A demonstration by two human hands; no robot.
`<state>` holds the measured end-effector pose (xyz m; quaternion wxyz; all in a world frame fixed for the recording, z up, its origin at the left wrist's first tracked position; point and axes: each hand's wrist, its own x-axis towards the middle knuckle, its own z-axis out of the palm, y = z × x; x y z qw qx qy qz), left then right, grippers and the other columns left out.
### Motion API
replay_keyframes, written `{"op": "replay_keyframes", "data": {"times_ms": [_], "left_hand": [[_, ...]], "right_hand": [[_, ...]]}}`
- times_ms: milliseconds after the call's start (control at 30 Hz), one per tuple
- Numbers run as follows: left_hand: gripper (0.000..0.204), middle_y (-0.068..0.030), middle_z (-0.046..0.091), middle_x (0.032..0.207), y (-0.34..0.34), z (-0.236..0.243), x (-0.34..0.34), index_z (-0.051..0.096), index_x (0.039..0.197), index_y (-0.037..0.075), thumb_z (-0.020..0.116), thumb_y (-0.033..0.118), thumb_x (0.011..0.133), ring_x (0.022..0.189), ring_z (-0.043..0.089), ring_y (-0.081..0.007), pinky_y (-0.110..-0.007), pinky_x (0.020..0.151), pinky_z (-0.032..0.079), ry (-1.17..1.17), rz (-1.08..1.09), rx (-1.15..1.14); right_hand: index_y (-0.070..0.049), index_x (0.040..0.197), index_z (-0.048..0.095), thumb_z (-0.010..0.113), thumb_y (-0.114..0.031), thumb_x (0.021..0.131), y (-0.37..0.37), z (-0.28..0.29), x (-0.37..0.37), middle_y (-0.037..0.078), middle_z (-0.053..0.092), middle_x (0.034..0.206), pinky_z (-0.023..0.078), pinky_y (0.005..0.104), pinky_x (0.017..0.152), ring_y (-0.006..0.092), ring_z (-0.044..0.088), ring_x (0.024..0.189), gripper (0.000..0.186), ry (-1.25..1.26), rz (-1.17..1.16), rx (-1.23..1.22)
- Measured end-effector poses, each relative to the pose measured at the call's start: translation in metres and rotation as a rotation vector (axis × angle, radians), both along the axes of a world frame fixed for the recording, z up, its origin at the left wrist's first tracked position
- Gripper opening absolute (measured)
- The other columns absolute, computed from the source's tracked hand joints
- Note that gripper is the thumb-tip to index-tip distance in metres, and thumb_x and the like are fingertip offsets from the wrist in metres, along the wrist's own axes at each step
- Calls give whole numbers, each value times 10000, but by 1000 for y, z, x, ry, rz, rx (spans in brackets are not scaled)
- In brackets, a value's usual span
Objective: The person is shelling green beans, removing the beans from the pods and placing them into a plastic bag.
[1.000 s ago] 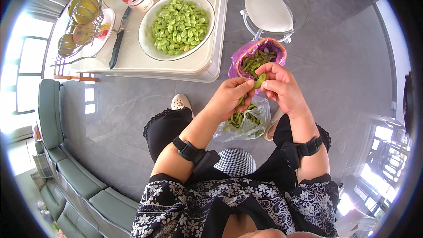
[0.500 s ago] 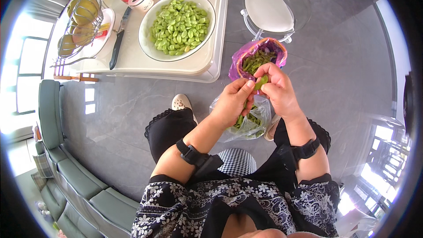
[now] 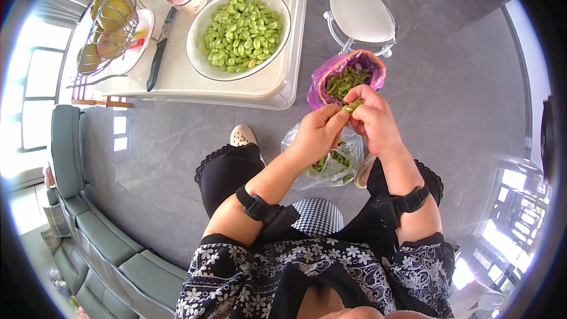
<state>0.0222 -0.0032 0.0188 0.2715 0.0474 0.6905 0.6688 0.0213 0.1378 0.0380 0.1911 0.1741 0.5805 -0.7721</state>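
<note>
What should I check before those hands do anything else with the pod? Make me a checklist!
1. Green pod gripped: ok, pinched between the left hand and right hand.
2. Pod split open: cannot tell, the hands cover much of it.
3. White bowl upright: ok, on the table with shelled green beans inside.
4. Knife away from the hands: ok, left of the bowl.
5. Purple bag open: ok, mouth spread wide.
</note>
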Motion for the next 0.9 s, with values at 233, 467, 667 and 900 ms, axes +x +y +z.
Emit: {"op": "replay_keyframes", "data": {"times_ms": [233, 467, 667, 900], "left_hand": [[249, -6, 433, 533, -7, -2, -8, 542, 778, 14, 465, 230, 876, 384, 373, -76, -225, 335, 271, -396, 60, 225], [235, 15, 432, 481, -12, -1, -10, 554, 764, 1, 500, 213, 849, 392, 397, -67, -218, 364, 295, -189, 16, -1], [185, -10, 473, 501, -16, -3, -9, 571, 783, -16, 518, 161, 792, 440, 452, -68, -230, 418, 344, 33, -69, -248], [194, -11, 477, 513, -13, -19, -5, 586, 822, -13, 504, 162, 802, 452, 454, -72, -238, 421, 352, 34, -131, -274]], "right_hand": [[-55, 868, 507, 458, -21, 695, 8, -10, -1, -21, 458, 638, 265, 174, 416, 36, 384, 509, 183, 52, 89, -42], [-70, 821, 552, 574, -87, 714, 16, -17, -6, -36, 485, 616, 250, 161, 412, 17, 372, 485, 110, -56, 200, -105], [-17, 735, 578, 553, -95, 706, 4, -25, -1, 12, 560, 635, 376, 215, 500, 62, 476, 554, 87, 383, 240, 447], [-3, 729, 567, 547, -88, 688, 11, -36, -5, 30, 562, 625, 384, 225, 493, 78, 477, 532, 97, 303, 332, 551]]}}
